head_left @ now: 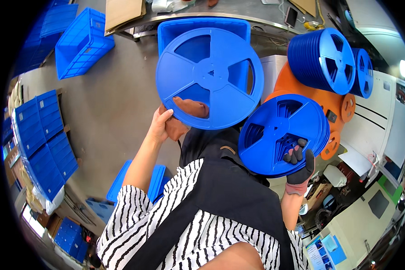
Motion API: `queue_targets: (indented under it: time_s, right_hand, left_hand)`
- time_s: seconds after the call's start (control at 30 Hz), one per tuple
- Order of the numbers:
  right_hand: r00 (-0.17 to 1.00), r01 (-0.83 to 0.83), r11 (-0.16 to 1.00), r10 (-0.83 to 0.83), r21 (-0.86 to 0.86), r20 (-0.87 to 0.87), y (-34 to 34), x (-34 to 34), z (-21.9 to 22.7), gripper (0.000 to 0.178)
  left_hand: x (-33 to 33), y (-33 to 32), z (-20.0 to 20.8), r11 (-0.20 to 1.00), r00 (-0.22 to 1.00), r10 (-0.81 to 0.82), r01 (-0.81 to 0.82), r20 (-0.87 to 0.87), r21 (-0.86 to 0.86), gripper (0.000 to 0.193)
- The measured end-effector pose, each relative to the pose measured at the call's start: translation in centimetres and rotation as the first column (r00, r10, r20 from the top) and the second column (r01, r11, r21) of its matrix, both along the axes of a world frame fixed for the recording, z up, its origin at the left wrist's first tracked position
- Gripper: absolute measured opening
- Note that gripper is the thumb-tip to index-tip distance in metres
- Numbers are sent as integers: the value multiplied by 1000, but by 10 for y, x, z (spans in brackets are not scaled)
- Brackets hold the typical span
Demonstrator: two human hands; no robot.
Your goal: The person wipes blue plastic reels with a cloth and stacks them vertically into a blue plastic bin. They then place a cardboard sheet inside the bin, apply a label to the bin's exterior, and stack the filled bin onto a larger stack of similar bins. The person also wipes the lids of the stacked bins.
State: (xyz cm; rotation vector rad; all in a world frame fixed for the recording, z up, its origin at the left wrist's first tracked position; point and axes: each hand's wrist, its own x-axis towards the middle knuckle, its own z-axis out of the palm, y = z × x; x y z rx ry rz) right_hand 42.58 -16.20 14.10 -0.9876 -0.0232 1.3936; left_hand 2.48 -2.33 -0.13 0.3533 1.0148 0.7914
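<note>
My bare left hand (pixel 159 126) grips the lower left rim of a single blue plastic reel (pixel 227 49), thumb on the face toward me. A brown cloth (pixel 177 129) is bunched in the same hand against the rim, and part of it shows through the reel's lower window. My right hand (pixel 301 166), in a grey and pink glove, holds a stack of blue reels (pixel 256 150) tilted against my right side. Its fingers hook through a window of the stack.
Behind the single reel stands a blue bin (pixel 202 23) by a metal table (pixel 238 12). Thick stacks of blue reels (pixel 310 60) rest on an orange surface (pixel 290 83) at right. Another blue crate (pixel 87 42) is at far left, with blue boxes (pixel 45 130) nearer.
</note>
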Motion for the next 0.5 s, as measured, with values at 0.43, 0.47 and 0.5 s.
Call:
queue_targets:
  time_s: [0.43,0.47,0.5]
  right_hand:
    - [984,-122,945,156,-303,89,44,-72,-58,39]
    - [982,-140,941,172,-307,79,46,-76,-65,40]
    - [980,-158,937,188,-313,68,49,-80,-73,40]
  left_hand:
    - [-34,39,-177,996,841,-72,84,-537,-3,33]
    - [-31,48,-201,978,687,-156,207,-710,-14,23]
    - [-28,58,-225,946,490,-214,321,-845,-53,14]
